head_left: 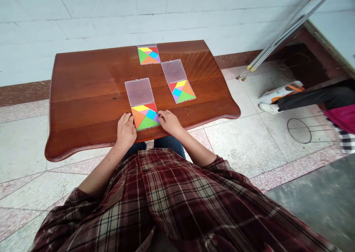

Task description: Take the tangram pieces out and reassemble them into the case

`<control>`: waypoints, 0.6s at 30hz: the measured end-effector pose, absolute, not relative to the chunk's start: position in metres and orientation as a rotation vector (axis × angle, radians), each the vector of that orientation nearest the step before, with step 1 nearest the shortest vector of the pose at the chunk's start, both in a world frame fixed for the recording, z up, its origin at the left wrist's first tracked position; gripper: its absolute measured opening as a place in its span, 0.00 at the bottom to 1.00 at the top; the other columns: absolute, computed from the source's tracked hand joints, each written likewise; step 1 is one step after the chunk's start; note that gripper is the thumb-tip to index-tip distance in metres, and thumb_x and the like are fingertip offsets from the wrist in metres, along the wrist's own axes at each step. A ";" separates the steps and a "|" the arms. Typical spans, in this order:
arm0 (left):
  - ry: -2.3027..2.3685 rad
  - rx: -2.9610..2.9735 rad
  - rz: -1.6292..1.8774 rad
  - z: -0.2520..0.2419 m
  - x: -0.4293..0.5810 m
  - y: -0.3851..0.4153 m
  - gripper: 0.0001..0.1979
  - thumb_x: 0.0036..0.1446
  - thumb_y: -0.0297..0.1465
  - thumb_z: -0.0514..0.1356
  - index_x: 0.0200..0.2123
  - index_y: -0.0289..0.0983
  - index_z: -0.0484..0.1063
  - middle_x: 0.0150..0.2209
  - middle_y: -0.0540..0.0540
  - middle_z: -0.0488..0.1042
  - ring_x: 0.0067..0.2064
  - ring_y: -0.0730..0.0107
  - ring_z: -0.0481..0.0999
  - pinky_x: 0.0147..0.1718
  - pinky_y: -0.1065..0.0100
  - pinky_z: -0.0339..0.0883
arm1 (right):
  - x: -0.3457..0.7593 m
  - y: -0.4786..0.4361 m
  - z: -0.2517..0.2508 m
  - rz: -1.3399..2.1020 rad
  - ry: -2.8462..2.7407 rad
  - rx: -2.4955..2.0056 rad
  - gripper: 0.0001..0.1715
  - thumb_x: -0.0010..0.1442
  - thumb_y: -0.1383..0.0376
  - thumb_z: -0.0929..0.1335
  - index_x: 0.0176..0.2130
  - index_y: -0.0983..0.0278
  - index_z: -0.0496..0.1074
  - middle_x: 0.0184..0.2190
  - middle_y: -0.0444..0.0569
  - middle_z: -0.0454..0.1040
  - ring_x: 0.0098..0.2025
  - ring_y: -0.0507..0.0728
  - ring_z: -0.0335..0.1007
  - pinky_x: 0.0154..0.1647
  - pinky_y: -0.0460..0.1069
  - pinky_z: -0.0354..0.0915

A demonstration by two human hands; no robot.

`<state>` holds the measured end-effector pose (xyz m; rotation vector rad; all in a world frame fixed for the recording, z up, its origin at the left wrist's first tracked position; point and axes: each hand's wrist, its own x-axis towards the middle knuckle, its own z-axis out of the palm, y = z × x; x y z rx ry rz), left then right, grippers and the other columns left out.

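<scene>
The nearest tangram case [145,117] lies by the table's front edge, filled with coloured pieces in a square. Its clear lid [139,92] is folded back, away from me. My left hand [126,129] grips the left side of this case with bent fingers. On the opposite side, my right hand [169,121] has thumb and fingers closed at the case's right edge. A second tangram case [182,91] lies open farther right, its lid [174,71] folded back too. The third tangram case [149,55] is at the table's far edge, also filled.
The brown wooden table [88,96] stands close to a white tiled wall [116,7]. Crutches [273,44] lean at the right. Another person's leg [307,99], a shoe [270,108] and a wire ring frame [299,130] are on the right.
</scene>
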<state>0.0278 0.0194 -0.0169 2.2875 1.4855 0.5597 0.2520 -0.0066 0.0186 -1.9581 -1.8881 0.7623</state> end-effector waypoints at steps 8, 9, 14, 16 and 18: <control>1.661 2.260 0.526 -0.006 0.029 0.025 0.30 0.59 0.45 0.50 0.54 0.25 0.66 0.60 0.27 0.65 0.64 0.43 0.60 0.65 0.48 0.52 | 0.230 0.013 0.021 0.755 -1.970 -1.965 0.16 0.64 0.66 0.60 0.48 0.67 0.71 0.44 0.57 0.74 0.47 0.61 0.69 0.50 0.53 0.64; 1.686 2.266 0.492 -0.004 0.027 0.028 0.33 0.57 0.47 0.52 0.55 0.25 0.66 0.60 0.27 0.64 0.64 0.41 0.59 0.65 0.47 0.52 | 0.227 0.017 0.021 0.754 -1.982 -1.961 0.16 0.64 0.66 0.60 0.48 0.67 0.71 0.44 0.58 0.74 0.47 0.61 0.69 0.50 0.53 0.64; 1.734 2.291 0.297 0.007 0.018 0.056 0.44 0.47 0.52 0.62 0.59 0.27 0.61 0.63 0.28 0.60 0.67 0.39 0.54 0.65 0.46 0.47 | 0.212 0.049 0.021 0.768 -2.000 -1.954 0.16 0.65 0.67 0.59 0.46 0.68 0.71 0.45 0.59 0.74 0.46 0.61 0.70 0.50 0.53 0.63; 1.793 2.266 0.271 0.009 0.016 0.068 0.42 0.49 0.50 0.62 0.60 0.28 0.60 0.63 0.29 0.60 0.67 0.40 0.53 0.65 0.47 0.47 | 0.207 0.065 0.019 0.781 -1.992 -1.953 0.16 0.65 0.67 0.58 0.46 0.68 0.71 0.45 0.59 0.73 0.46 0.61 0.70 0.49 0.53 0.64; 1.839 2.240 0.269 0.010 0.016 0.080 0.40 0.50 0.48 0.61 0.59 0.29 0.60 0.63 0.30 0.60 0.67 0.41 0.54 0.65 0.48 0.48 | 0.204 0.080 0.018 0.792 -1.979 -1.950 0.16 0.65 0.67 0.58 0.45 0.67 0.71 0.46 0.58 0.73 0.45 0.60 0.70 0.47 0.52 0.64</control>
